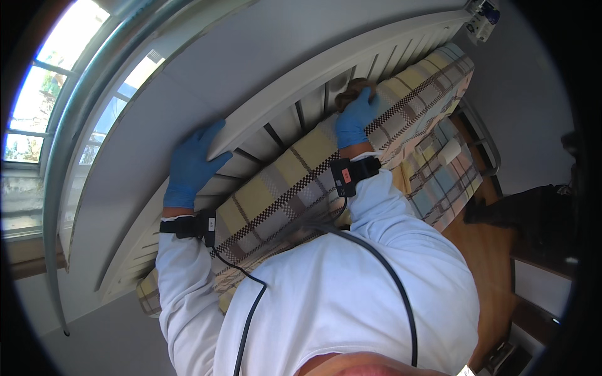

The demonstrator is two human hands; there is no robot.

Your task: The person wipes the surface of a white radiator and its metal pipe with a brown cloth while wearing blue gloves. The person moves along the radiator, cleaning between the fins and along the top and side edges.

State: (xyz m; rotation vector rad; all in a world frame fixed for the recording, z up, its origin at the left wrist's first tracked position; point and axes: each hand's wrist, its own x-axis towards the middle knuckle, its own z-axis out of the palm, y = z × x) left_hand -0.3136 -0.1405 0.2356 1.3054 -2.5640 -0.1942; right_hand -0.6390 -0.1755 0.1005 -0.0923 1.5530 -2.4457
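My left hand (194, 164), in a blue glove, rests on the top rail of a white slatted headboard (291, 101), its thumb and fingers apart over the rail. My right hand (356, 117), gloved in blue too, grips a crumpled brown cloth (353, 94) against the slats. It is just above a plaid-covered mattress or cushion (282, 176) that runs along the headboard. Black devices with cables are strapped to both wrists.
A window (40, 103) and a curved metal rod (70, 127) are at the left. At the right, a white roll (449, 151) lies on plaid fabric beside a metal rail (487, 141). Wooden floor (475, 263) and dark furniture show beyond. A bottle-like item (484, 21) hangs by the headboard's far end.
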